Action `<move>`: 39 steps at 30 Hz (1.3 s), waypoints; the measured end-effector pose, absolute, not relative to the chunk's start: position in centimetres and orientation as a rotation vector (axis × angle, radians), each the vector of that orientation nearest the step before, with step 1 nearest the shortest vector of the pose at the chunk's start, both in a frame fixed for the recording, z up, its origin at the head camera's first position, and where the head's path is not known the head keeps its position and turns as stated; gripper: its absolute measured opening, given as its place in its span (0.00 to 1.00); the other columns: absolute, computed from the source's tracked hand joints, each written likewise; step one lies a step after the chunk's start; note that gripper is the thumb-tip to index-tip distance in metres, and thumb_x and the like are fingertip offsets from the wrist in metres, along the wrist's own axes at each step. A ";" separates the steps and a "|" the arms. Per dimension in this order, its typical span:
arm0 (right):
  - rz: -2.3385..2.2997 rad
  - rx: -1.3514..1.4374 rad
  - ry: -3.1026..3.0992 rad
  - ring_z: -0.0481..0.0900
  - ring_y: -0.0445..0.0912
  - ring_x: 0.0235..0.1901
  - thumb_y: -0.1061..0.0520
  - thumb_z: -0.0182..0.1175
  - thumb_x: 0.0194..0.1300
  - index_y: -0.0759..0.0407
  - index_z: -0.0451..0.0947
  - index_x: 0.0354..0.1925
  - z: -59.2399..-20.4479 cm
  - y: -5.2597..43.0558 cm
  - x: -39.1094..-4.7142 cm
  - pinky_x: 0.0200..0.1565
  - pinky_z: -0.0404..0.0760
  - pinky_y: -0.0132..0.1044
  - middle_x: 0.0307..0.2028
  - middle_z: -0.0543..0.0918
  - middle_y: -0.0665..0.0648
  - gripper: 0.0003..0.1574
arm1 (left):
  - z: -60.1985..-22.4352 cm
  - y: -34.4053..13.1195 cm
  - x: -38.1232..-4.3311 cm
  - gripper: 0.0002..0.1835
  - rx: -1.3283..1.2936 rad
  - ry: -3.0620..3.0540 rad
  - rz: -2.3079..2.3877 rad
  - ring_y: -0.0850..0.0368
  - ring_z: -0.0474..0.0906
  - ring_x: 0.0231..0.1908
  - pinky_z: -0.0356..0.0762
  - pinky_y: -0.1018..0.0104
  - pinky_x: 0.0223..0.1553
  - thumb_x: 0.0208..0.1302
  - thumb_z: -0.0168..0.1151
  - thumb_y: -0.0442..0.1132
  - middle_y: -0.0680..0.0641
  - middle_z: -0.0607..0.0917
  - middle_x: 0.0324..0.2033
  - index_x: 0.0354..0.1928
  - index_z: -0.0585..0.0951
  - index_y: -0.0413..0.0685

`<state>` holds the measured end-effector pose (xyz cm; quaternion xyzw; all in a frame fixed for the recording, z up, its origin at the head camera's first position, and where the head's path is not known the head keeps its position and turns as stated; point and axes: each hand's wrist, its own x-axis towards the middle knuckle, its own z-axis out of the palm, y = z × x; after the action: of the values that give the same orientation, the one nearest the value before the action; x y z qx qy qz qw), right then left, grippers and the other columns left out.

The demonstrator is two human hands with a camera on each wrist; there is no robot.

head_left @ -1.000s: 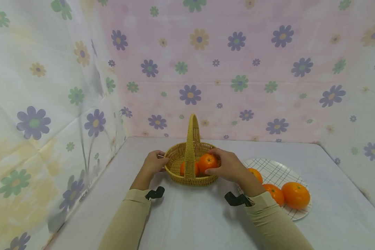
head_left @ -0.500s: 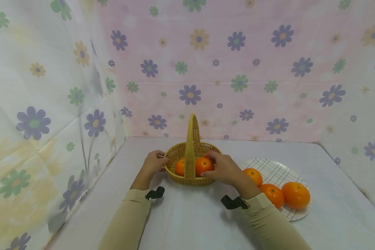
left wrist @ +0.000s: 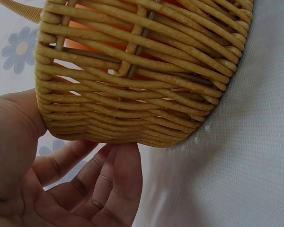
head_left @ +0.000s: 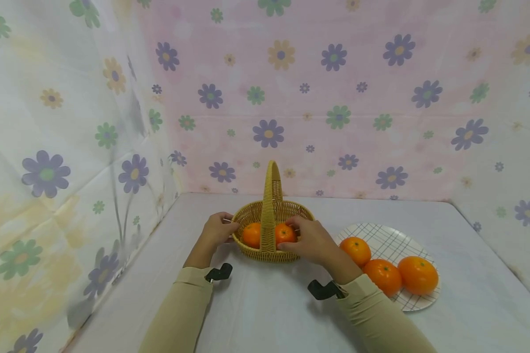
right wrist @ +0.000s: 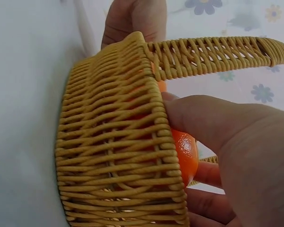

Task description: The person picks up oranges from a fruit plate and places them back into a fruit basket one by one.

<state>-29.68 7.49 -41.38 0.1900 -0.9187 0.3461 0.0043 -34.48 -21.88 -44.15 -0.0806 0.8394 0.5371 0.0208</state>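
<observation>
A yellow wicker basket (head_left: 247, 251) with an arched handle stands upright on the white-covered table. At its left end, my left hand (head_left: 216, 229) holds the rim, thumb over the edge and fingers against the outer wall (left wrist: 118, 113). Inside the basket, my right hand (head_left: 311, 239) grips an orange (head_left: 285, 234) between thumb and fingers, just right of the handle. The right wrist view shows this orange (right wrist: 185, 156) partly hidden by the wicker side and the thumb. A second orange (head_left: 251, 235) lies in the basket's left half, left of the handle.
On the right, a white plate with a dark grid pattern (head_left: 390, 241) carries an orange near my forearm (head_left: 356, 251), another in front (head_left: 383, 277) and a third to the right (head_left: 418, 275). Flowered cloth (head_left: 300, 103) hangs behind and at both sides.
My right hand has moved left and slightly down into the basket with its orange. The other orange in the basket has shifted left past the handle. My left hand stays put.
</observation>
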 end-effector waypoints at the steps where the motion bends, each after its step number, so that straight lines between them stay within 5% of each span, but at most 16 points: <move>1: 1.086 0.591 -2.878 0.82 0.45 0.48 0.37 0.77 0.55 0.47 0.78 0.61 -41.4 7.4 -29.7 0.53 0.85 0.45 0.49 0.87 0.49 0.40 | -44.1 -21.9 -34.5 0.20 -0.250 2.602 1.664 0.48 0.85 0.44 0.90 0.61 0.38 0.67 0.65 0.39 0.36 0.84 0.52 0.58 0.79 0.40; 7: 1.056 0.576 -2.857 0.83 0.44 0.45 0.37 0.76 0.56 0.47 0.79 0.60 -41.8 7.0 -29.5 0.48 0.86 0.41 0.46 0.87 0.48 0.37 | -44.0 -21.8 -34.4 0.20 -0.247 2.599 1.662 0.48 0.85 0.44 0.90 0.61 0.39 0.67 0.65 0.39 0.36 0.84 0.53 0.58 0.79 0.39; 13: 1.072 0.589 -2.832 0.85 0.46 0.48 0.40 0.76 0.57 0.49 0.80 0.58 -41.8 6.9 -29.4 0.53 0.84 0.48 0.46 0.89 0.49 0.34 | -44.0 -21.8 -34.4 0.20 -0.244 2.609 1.653 0.48 0.85 0.45 0.90 0.60 0.39 0.68 0.65 0.40 0.36 0.84 0.53 0.58 0.79 0.39; 19: 1.070 0.590 -2.820 0.86 0.48 0.49 0.40 0.75 0.58 0.50 0.81 0.56 -41.9 6.7 -29.2 0.74 0.58 0.65 0.45 0.89 0.49 0.32 | -44.1 -21.8 -34.4 0.21 -0.248 2.614 1.647 0.47 0.85 0.45 0.90 0.61 0.39 0.67 0.65 0.40 0.36 0.84 0.53 0.58 0.79 0.40; 23: 1.064 0.595 -2.815 0.87 0.49 0.50 0.41 0.75 0.59 0.51 0.81 0.56 -41.9 6.6 -29.1 0.77 0.43 0.70 0.43 0.90 0.49 0.31 | -44.1 -21.9 -34.4 0.21 -0.241 2.618 1.647 0.48 0.86 0.43 0.90 0.61 0.38 0.66 0.65 0.40 0.35 0.84 0.53 0.58 0.79 0.39; 39: 0.935 0.629 -2.897 0.85 0.45 0.53 0.36 0.69 0.64 0.50 0.78 0.62 -42.4 6.7 -29.7 0.77 0.38 0.72 0.47 0.89 0.47 0.33 | -44.1 -21.8 -34.4 0.21 -0.251 2.617 1.657 0.49 0.85 0.42 0.90 0.61 0.38 0.66 0.66 0.40 0.36 0.84 0.52 0.58 0.79 0.39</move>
<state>-29.66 6.67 -42.43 0.2023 -0.9319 0.3007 0.0169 -34.39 -21.77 -44.07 -0.0808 0.8421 0.5330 0.0171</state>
